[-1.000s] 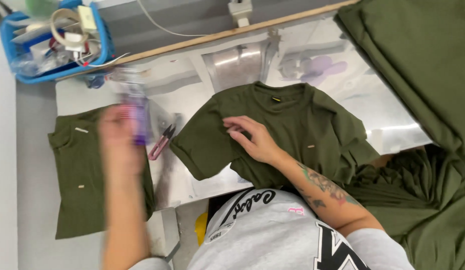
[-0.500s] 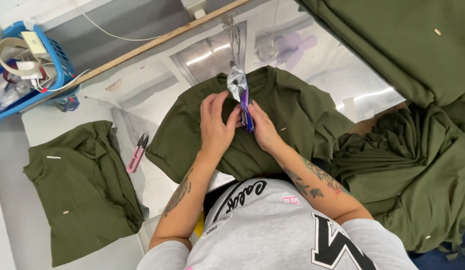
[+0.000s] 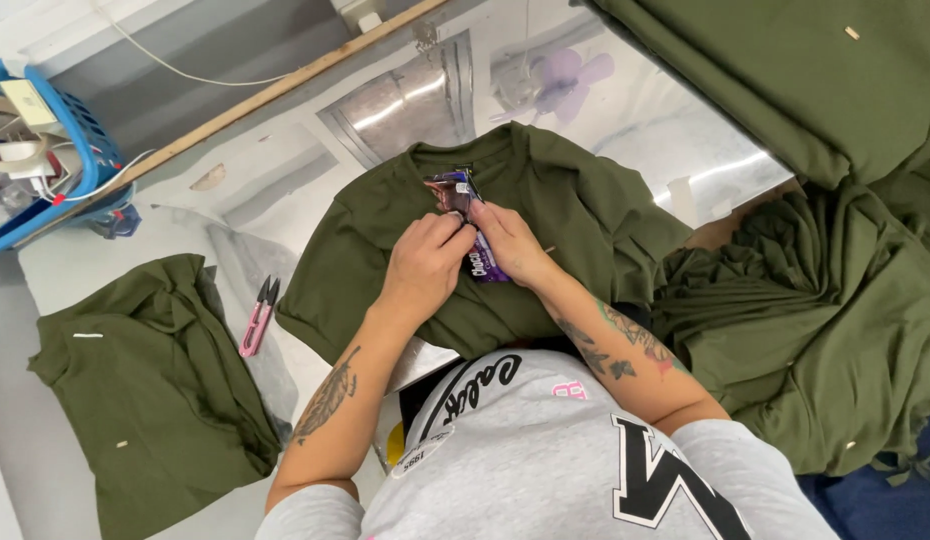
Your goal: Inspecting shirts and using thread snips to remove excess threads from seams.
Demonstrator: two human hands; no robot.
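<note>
Over the green shirt (image 3: 545,215), both hands, left hand (image 3: 422,268), right hand (image 3: 512,243), pinching a purple wrapper (image 3: 470,225), pink snips (image 3: 258,316) nearby

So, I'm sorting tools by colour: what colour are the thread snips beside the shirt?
Pink handles with dark blades: the thread snips, in the head view.

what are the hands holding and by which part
Both the left hand and right hand pinch a small purple wrapper around its lower half, above the green shirt; its crinkled top end sticks out free.

A small shiny purple foil wrapper (image 3: 468,225), crinkled, sits at frame centre over a spread olive-green cotton T-shirt (image 3: 575,215).
</note>
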